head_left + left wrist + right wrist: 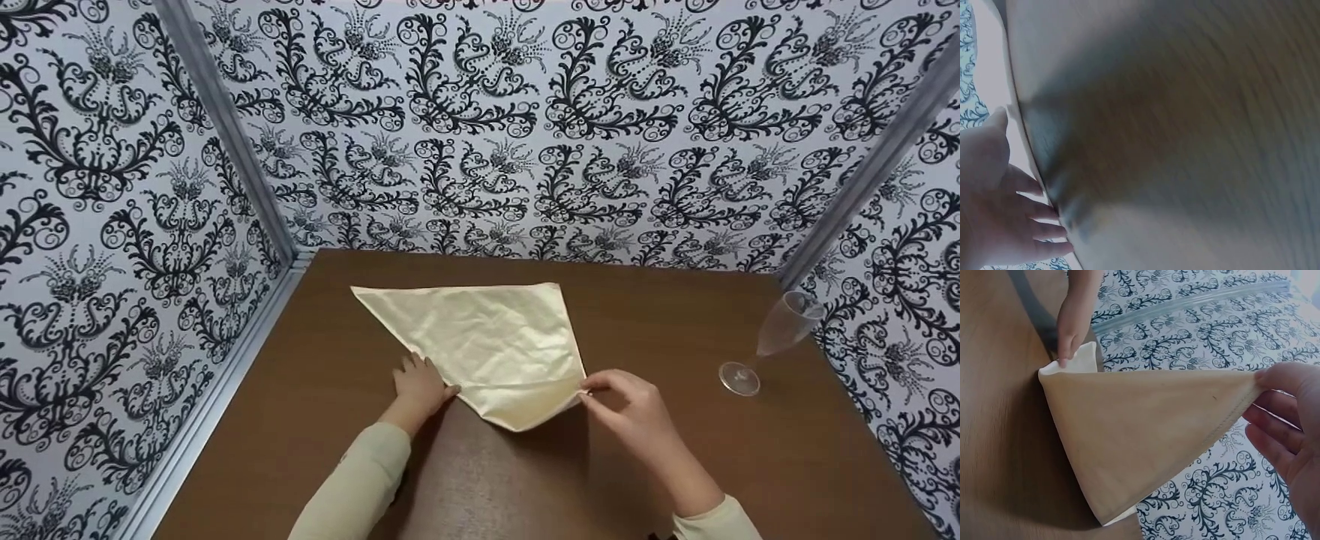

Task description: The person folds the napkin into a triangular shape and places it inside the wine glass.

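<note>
A pale yellow cloth napkin [487, 337] lies on the brown table, with its near part lifted and folded upward. My left hand [421, 384] rests at its left edge, fingers straight and thumb on the cloth. On the other side, my right hand [630, 409] pinches a raised corner between thumb and fingertips. The right wrist view shows the lifted flap of the napkin [1134, 427] stretched as a triangle up to the right hand [1297, 422]. In the left wrist view the left hand [999, 197] lies flat with fingers extended.
An empty stemmed glass [787, 326] stands on the right side of the wooden table [660, 322]. Walls with a black-and-white scroll pattern [480, 112] enclose the table at the back and both sides. A metal rail [232, 322] runs along the left edge.
</note>
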Motion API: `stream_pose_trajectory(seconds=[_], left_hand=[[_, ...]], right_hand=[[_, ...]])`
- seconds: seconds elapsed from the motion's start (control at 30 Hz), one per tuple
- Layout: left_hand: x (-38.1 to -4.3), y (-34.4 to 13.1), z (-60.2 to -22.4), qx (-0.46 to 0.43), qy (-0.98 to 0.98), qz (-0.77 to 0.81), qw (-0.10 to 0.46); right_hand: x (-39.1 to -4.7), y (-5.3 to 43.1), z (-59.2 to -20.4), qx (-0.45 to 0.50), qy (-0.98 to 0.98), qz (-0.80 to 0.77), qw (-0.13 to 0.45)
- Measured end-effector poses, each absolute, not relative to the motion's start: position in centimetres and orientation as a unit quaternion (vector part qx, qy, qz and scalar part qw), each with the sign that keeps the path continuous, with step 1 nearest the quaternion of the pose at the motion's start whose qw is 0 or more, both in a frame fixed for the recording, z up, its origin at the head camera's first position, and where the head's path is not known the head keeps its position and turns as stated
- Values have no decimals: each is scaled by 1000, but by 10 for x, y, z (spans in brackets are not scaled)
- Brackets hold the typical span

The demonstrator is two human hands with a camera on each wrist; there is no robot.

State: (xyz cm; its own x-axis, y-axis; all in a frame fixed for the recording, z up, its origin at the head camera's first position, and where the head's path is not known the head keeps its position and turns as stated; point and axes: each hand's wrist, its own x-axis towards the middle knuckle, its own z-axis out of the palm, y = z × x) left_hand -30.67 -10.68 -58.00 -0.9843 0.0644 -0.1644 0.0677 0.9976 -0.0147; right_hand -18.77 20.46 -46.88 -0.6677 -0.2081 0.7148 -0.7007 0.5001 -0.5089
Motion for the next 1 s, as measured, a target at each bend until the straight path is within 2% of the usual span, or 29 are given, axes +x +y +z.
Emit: stream_pose_trajectory(seconds=[0.23,0.37,1.0], left_hand=[[-314,-109,-580,61,995,-24,81],[-319,-112,-577,70,993,-21,97],[-341,-126,-560,87,986,19,142]], right_hand=[[-183,200,-468,229,-824,463,231],[-181,193,-466,230,-811,491,217],[-161,145,-432,212,-791,526,229]])
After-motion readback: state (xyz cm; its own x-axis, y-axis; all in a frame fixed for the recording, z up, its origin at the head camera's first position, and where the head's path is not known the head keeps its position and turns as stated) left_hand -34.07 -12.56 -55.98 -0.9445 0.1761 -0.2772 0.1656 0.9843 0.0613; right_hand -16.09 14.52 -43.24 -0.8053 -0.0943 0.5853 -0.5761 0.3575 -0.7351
